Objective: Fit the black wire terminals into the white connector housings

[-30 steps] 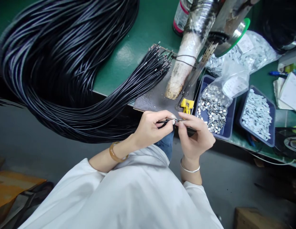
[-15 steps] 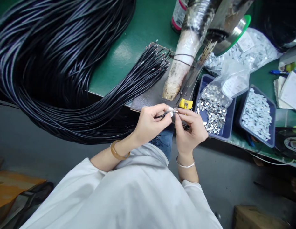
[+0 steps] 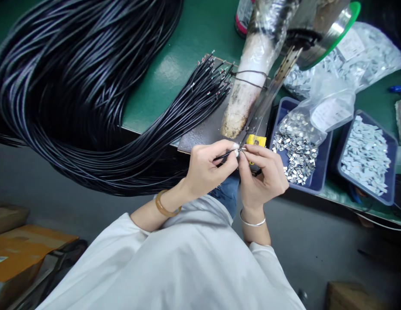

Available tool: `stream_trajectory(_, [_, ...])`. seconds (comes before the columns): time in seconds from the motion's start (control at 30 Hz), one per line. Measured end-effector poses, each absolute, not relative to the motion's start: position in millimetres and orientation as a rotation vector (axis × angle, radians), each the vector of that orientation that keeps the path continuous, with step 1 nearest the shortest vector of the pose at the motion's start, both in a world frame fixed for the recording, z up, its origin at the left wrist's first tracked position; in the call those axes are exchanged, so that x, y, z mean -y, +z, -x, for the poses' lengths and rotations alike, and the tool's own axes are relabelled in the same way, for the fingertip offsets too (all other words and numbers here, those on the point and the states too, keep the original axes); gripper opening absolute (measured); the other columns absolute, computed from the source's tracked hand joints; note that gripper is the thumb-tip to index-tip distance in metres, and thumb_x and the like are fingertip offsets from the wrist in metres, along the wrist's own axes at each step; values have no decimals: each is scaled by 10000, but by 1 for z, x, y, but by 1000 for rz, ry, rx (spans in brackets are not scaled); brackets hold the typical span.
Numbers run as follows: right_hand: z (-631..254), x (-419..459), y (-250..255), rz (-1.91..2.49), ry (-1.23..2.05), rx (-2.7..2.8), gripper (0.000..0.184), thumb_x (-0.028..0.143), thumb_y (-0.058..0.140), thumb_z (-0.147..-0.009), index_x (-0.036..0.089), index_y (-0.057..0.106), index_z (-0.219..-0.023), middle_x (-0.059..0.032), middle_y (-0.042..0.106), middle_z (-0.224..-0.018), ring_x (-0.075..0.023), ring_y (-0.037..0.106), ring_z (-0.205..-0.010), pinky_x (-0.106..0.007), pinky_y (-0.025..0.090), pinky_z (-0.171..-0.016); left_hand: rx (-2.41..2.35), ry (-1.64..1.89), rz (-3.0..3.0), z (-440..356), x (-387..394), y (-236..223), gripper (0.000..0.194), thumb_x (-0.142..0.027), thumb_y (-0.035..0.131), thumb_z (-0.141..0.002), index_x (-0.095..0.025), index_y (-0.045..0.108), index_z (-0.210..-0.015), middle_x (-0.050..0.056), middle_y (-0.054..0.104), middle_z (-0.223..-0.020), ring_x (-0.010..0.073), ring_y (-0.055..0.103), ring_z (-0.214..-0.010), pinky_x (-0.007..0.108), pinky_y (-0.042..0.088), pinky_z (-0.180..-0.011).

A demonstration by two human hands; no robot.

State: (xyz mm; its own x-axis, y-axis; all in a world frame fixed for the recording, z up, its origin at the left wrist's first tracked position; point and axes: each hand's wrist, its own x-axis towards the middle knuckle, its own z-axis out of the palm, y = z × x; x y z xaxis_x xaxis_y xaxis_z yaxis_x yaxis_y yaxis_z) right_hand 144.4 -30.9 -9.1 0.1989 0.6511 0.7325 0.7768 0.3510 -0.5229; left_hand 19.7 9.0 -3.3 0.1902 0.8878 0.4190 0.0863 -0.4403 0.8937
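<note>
My left hand [image 3: 206,168] pinches the end of a thin black cable [image 3: 223,155] between thumb and forefinger, just below the bench edge. My right hand [image 3: 263,174] is closed in a pinch against the cable's tip, holding a small metal piece [image 3: 242,149] that is too small to name exactly. Both hands meet next to a yellow part [image 3: 256,141] at the foot of a wrapped machine arm [image 3: 252,73]. A large bundle of black cables [image 3: 77,86] loops over the green bench [image 3: 177,69], its stripped ends [image 3: 213,75] fanned on a dark plate [image 3: 203,133].
Two blue trays stand at the right: one [image 3: 316,183] with shiny metal clips and a plastic bag [image 3: 329,107], the other [image 3: 389,198] with pale flat pieces. More bagged parts [image 3: 371,56] lie behind. A cardboard box [image 3: 22,249] sits on the floor at lower left.
Both hands have lifted slightly toward the bench edge and the yellow part, keeping their pinch on the cable end. The view has shifted a little to the left.
</note>
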Motion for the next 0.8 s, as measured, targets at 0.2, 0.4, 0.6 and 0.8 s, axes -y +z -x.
stream_trajectory(0.2, [-147, 35, -7, 1324, -136, 1575, 180, 97, 712, -826, 239, 663, -925, -9, 760, -1015, -166, 749, -904, -334, 652, -791, -924, 1226, -1569, -17, -9, -1, 76, -147, 619, -834, -140, 670, -778, -96, 297, -496, 35, 206, -442, 197, 184, -428])
stream_trajectory(0.4, [-150, 38, -10, 1313, -173, 1627, 186, 101, 709, -830, 237, 618, -918, -32, 768, -1032, -155, 755, -895, -294, 658, -774, -929, 1125, -1413, -15, -8, -3, 109, -195, 622, -845, -138, 667, -764, -86, 277, -515, 43, 191, -471, 207, 161, -439])
stream_trajectory(0.6, [-147, 41, -11, 1295, -105, 1656, 188, 76, 704, -825, 222, 621, -909, -33, 779, -1011, -156, 762, -916, -286, 644, -808, -915, 1013, -1300, -13, -7, -2, 128, -197, 613, -840, -126, 643, -738, -72, 317, -544, 48, 227, -499, 209, 175, -462])
stream_trajectory(0.8, [-173, 45, -11, 1237, -39, 1282, 103, 175, 651, -890, 242, 635, -967, 65, 660, -681, -106, 644, -506, -235, 522, -459, -818, 761, -1505, 0, 4, -2, 133, -186, 583, -869, -142, 665, -774, -86, 300, -526, 63, 239, -484, 216, 206, -475])
